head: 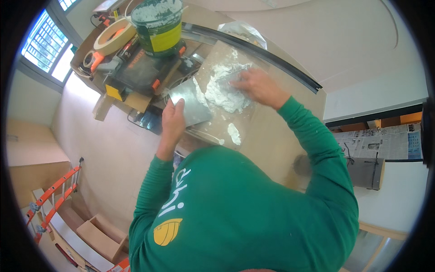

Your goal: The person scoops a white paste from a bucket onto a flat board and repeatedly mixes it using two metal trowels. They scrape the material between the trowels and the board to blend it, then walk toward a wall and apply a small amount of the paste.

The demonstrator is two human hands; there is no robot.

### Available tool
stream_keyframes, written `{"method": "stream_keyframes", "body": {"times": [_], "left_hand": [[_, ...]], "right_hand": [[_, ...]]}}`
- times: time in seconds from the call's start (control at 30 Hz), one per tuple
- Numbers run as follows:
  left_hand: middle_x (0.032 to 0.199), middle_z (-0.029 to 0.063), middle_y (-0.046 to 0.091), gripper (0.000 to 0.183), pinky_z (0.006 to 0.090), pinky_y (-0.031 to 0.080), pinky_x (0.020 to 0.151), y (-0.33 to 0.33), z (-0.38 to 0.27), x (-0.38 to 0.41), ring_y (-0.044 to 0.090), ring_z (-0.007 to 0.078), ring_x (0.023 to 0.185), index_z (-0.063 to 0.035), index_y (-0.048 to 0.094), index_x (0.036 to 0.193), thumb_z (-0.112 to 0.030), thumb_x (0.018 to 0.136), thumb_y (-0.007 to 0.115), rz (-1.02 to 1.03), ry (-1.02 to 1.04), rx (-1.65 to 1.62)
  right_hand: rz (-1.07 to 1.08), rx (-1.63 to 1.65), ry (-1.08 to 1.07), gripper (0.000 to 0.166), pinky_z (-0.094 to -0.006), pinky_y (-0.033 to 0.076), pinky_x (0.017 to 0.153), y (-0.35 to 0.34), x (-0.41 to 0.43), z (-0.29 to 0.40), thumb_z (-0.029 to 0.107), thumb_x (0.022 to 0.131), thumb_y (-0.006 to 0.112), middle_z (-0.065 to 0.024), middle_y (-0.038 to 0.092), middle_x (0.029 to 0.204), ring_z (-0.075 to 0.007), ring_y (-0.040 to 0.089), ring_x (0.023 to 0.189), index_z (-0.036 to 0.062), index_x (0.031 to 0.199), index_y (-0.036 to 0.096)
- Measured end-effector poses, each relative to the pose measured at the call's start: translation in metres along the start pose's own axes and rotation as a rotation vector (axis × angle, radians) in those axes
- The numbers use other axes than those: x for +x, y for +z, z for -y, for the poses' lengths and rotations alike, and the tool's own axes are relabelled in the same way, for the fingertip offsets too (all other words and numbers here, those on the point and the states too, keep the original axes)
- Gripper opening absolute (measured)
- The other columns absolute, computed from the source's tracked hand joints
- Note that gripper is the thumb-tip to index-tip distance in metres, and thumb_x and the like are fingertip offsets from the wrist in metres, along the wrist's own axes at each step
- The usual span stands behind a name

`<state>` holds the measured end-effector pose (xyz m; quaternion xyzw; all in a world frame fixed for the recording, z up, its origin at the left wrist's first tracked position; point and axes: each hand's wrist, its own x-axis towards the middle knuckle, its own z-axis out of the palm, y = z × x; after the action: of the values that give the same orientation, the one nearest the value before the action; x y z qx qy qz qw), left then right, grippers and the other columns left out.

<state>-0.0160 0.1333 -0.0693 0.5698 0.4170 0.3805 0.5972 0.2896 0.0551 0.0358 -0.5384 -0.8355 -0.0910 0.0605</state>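
Note:
My left hand (174,115) grips a flat metal filling blade (191,105), thumb on its upper face. White paste clings to the blade's far right edge. A heap of white filler paste (222,90) lies on a worn board (217,127) in front of me. My right hand (260,85) is over the heap's right side, fingers bent around what looks like a second thin, paste-smeared blade (231,80); its grip is partly hidden. A smaller dab of paste (234,133) sits on the board's near end.
A green bucket (158,30) with paste-caked walls stands on a black toolbox (141,71) at the upper left. Beside it are a masking tape roll (114,36) and a caulking gun (110,66). A dark metal rail (258,51) runs behind the board. An orange ladder (56,193) is at lower left.

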Motion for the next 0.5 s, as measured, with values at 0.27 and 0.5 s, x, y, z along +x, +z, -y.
{"method": "stream_keyframes", "body": {"times": [0.27, 0.5], "left_hand": [[0.093, 0.0159, 0.071, 0.034, 0.0358, 0.054, 0.058, 0.006, -0.040, 0.013, 0.069, 0.0230, 0.067, 0.0068, 0.062, 0.118, -0.020, 0.101, 0.049, 0.141, -0.210, 0.010], [0.093, 0.0158, 0.070, 0.032, 0.0364, 0.055, 0.063, 0.031, -0.010, 0.084, 0.070, 0.0231, 0.074, 0.0060, 0.063, 0.115, -0.019, 0.100, 0.049, 0.225, -0.018, 0.238]], "right_hand": [[0.045, 0.457, 0.389, 0.022, -0.0394, 0.047, 0.075, -0.067, -0.022, 0.027, 0.010, 0.096, 0.063, -0.0084, 0.061, 0.089, -0.0245, 0.059, 0.085, 0.0071, 0.116, 0.072], [-0.247, 1.237, 1.033, 0.027, -0.0315, 0.053, 0.080, -0.032, -0.067, 0.068, 0.017, 0.105, 0.057, -0.0061, 0.070, 0.110, -0.0144, 0.065, 0.096, -0.0009, 0.125, 0.063]]}}
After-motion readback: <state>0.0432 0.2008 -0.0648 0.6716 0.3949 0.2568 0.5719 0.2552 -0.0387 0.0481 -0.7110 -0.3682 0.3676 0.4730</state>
